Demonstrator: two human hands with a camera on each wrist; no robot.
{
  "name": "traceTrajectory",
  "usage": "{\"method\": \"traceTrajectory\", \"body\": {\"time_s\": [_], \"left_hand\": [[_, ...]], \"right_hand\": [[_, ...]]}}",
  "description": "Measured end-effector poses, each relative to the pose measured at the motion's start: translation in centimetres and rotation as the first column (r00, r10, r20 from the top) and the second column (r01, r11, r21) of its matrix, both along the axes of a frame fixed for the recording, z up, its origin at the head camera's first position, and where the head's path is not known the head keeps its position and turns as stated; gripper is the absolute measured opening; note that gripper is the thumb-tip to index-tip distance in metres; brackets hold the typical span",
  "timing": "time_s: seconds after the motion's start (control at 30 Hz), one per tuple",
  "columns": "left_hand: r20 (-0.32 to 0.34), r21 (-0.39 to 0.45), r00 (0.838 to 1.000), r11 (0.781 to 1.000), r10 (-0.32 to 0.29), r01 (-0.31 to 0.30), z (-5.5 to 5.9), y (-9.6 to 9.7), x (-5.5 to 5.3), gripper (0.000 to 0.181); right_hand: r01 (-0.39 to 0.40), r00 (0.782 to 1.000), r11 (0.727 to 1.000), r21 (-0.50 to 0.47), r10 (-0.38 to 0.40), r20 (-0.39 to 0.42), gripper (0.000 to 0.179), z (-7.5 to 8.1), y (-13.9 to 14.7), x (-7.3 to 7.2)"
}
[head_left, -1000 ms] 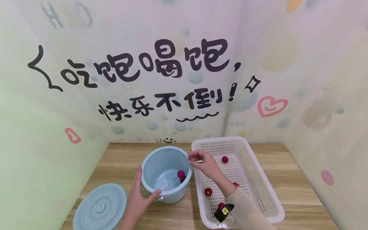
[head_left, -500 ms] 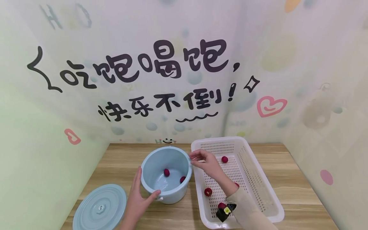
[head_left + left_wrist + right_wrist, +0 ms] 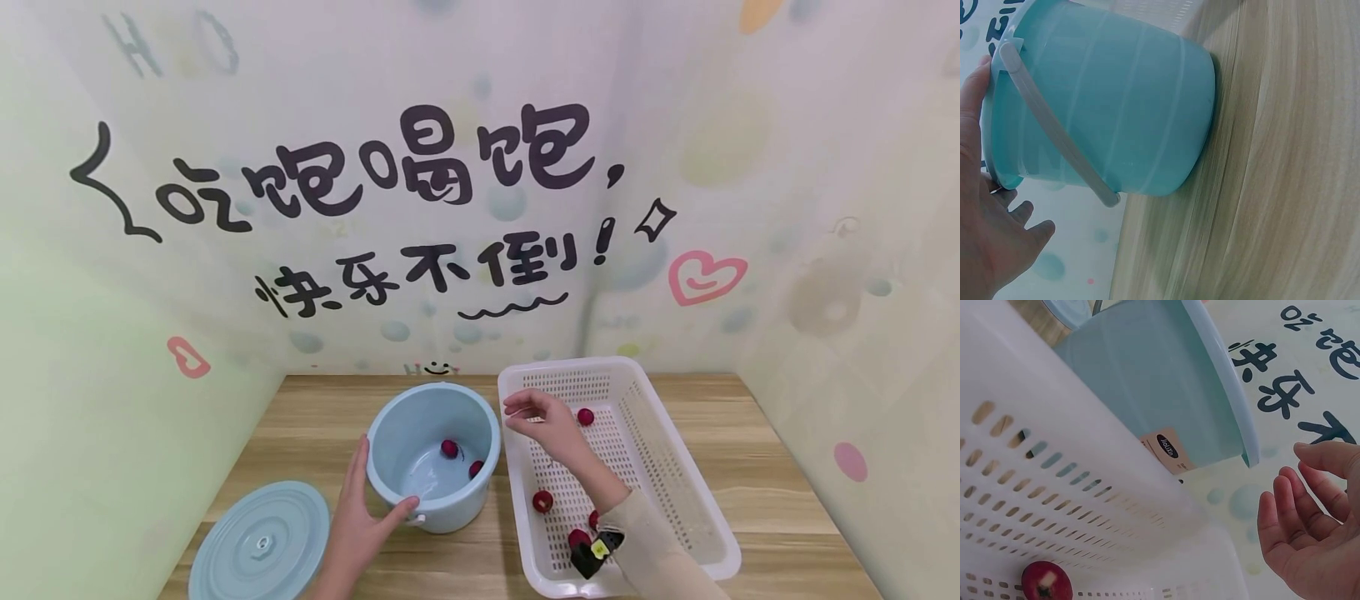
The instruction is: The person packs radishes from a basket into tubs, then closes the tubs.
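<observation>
A pale blue bucket (image 3: 408,433) stands upright on the table with two small red fruits (image 3: 449,449) inside it. The left hand (image 3: 362,529) holds its rim at the near left; the thumb lies over the edge and the fingers spread along the outer wall. To the right is a white perforated basket (image 3: 701,517) holding several such fruits, one of them a shiny, apple-like fruit (image 3: 1047,581) in the right wrist view. Above the basket's left edge, beside the bucket, the right hand (image 3: 551,427) hovers with loosely bent fingers and nothing between them.
A round blue lid (image 3: 262,554) lies on the wooden table (image 3: 322,408) at the left. The bucket's pale handle (image 3: 1054,128) hangs down its near side. A wall with printed lettering rises behind the table. The right forearm covers part of the basket.
The blurred fruit dropped into the bucket has rolled left, then back right, on its floor. My right hand has drawn slightly right, away from the bucket's rim. My left hand has stayed put.
</observation>
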State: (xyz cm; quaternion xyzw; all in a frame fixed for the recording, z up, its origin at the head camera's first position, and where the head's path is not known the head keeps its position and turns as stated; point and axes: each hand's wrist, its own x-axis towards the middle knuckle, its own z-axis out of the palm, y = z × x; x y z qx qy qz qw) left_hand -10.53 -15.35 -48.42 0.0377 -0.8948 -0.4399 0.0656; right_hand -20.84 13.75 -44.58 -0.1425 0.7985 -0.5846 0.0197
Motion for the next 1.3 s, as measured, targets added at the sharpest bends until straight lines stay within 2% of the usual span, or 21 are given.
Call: {"method": "traceTrajectory", "body": {"time_s": [0.63,0.87,1.07,1.3], "left_hand": [[0.027,-0.004,1.000,1.000,0.004,-0.004,0.3,0.1,0.0,0.115],[0.038,-0.010,0.999,1.000,0.010,-0.010,0.3,0.1,-0.1,0.116],[0.018,-0.014,1.000,1.000,0.011,-0.011,0.1,0.1,-0.1,0.115],[0.003,-0.018,1.000,1.000,0.017,-0.017,0.0,0.1,0.0,0.115]], "right_hand": [[0.025,0.999,1.000,-0.003,-0.025,0.034,0.025,-1.3,1.2,-0.2],[0.024,1.000,1.000,0.003,-0.024,0.011,0.027,-1.7,1.8,-0.3],[0.018,1.000,1.000,0.011,-0.018,-0.013,0.026,-2.1,2.2,-0.3],[0.021,1.000,1.000,0.015,-0.021,0.024,0.027,-3.2,2.6,-0.8]]}}
